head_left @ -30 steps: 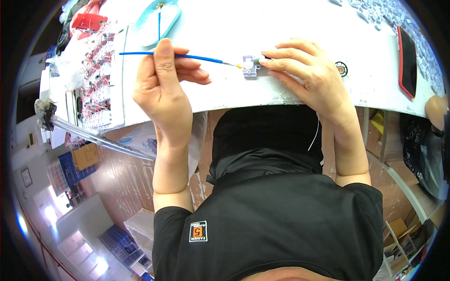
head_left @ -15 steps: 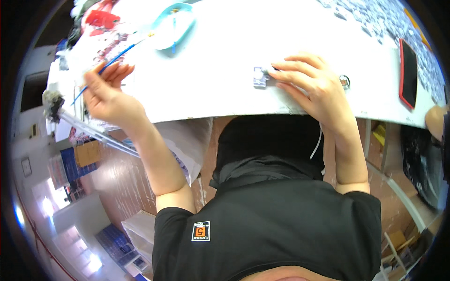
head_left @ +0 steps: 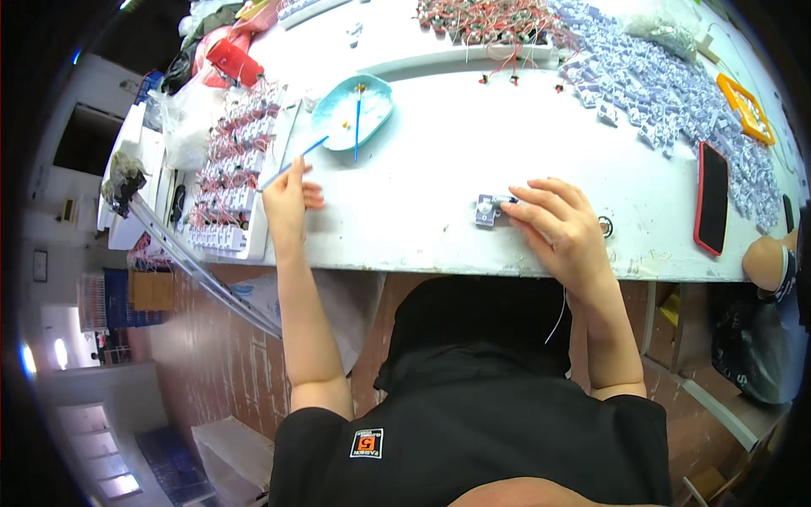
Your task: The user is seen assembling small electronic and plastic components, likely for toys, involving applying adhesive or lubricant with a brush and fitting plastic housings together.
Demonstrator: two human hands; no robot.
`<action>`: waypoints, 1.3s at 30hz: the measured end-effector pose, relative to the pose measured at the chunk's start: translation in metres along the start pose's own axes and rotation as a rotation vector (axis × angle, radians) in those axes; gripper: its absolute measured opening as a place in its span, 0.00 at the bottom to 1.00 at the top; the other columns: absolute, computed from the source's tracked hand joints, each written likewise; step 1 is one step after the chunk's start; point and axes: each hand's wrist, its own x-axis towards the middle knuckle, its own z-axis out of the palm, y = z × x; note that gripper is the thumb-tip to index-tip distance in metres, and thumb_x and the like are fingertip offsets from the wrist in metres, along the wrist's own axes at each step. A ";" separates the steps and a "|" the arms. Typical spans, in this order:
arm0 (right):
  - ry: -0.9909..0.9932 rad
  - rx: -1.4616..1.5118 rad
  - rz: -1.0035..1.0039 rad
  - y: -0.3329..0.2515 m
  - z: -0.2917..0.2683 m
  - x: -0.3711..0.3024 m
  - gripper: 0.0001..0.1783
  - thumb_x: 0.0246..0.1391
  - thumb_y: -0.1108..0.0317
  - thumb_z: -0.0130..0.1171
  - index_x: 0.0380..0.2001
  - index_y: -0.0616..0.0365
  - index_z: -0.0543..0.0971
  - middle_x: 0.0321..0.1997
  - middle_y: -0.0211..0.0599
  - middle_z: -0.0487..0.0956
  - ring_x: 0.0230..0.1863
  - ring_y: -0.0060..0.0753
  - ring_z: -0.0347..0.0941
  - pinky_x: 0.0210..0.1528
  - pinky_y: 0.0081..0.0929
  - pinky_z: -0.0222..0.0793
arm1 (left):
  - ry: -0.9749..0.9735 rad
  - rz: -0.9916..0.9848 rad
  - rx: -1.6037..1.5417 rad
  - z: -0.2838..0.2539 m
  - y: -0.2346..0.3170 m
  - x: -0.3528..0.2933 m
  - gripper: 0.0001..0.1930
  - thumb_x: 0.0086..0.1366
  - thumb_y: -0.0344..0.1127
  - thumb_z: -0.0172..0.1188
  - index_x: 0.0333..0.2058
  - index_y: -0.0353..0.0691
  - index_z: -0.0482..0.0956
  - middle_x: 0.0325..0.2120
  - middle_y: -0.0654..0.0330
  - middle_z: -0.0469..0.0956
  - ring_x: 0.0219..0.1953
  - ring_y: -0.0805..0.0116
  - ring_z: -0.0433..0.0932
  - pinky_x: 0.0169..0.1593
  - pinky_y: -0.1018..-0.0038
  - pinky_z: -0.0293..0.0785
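Note:
My left hand is closed on a thin blue stick, pointing up and right. The stick's far end reaches the rim of a light-blue dish. A second blue stick leans in that dish, which holds a whitish substance. On the table, my right hand grips a small grey plastic part at its right side with thumb and fingers. Something small and dark shows at those fingertips. A small round ring-like thing lies just right of the right hand.
To the left stands a tray of grey parts with red wires. Wired parts fill a white tray at the back. Loose grey parts are heaped at the right, near a red-edged phone and an orange frame. Another person's arm rests at the right edge.
The view has shifted, so the table sits lower and more of its back shows. My left hand has swung the stick nearer the dish. My right hand still holds the grey part.

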 end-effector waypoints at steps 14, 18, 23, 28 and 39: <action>0.157 0.000 0.059 0.007 -0.044 -0.001 0.16 0.47 0.76 0.70 0.42 0.54 0.86 0.48 0.33 0.85 0.52 0.42 0.78 0.56 0.41 0.74 | -0.219 0.474 0.127 0.034 0.104 -0.011 0.12 0.69 0.31 0.63 0.47 0.32 0.80 0.30 0.61 0.81 0.28 0.77 0.80 0.31 0.81 0.79; 0.254 -0.120 0.170 0.017 -0.061 -0.025 0.16 0.48 0.79 0.68 0.42 0.57 0.86 0.47 0.36 0.85 0.51 0.44 0.78 0.57 0.42 0.74 | -0.310 0.532 0.210 0.073 0.129 0.054 0.12 0.68 0.32 0.63 0.47 0.33 0.80 0.32 0.58 0.83 0.31 0.74 0.83 0.35 0.78 0.82; 0.327 -0.223 0.284 0.025 -0.061 -0.054 0.16 0.50 0.80 0.65 0.44 0.60 0.84 0.46 0.39 0.84 0.49 0.46 0.78 0.56 0.43 0.74 | -0.285 0.566 0.461 0.116 0.144 0.149 0.14 0.68 0.34 0.62 0.48 0.33 0.81 0.35 0.55 0.83 0.34 0.70 0.84 0.40 0.75 0.84; 0.386 -0.252 0.295 0.025 -0.054 -0.052 0.13 0.53 0.75 0.65 0.44 0.63 0.84 0.44 0.41 0.84 0.47 0.47 0.77 0.54 0.42 0.74 | -0.293 0.578 0.723 0.142 0.133 0.222 0.13 0.67 0.35 0.63 0.44 0.32 0.83 0.32 0.56 0.84 0.34 0.70 0.84 0.40 0.76 0.82; 0.378 -0.297 0.361 0.023 -0.056 -0.062 0.14 0.58 0.65 0.65 0.43 0.64 0.83 0.42 0.42 0.83 0.47 0.49 0.76 0.52 0.42 0.73 | -0.251 0.781 1.258 0.168 0.106 0.323 0.12 0.59 0.33 0.62 0.42 0.40 0.86 0.37 0.50 0.86 0.41 0.54 0.84 0.48 0.66 0.78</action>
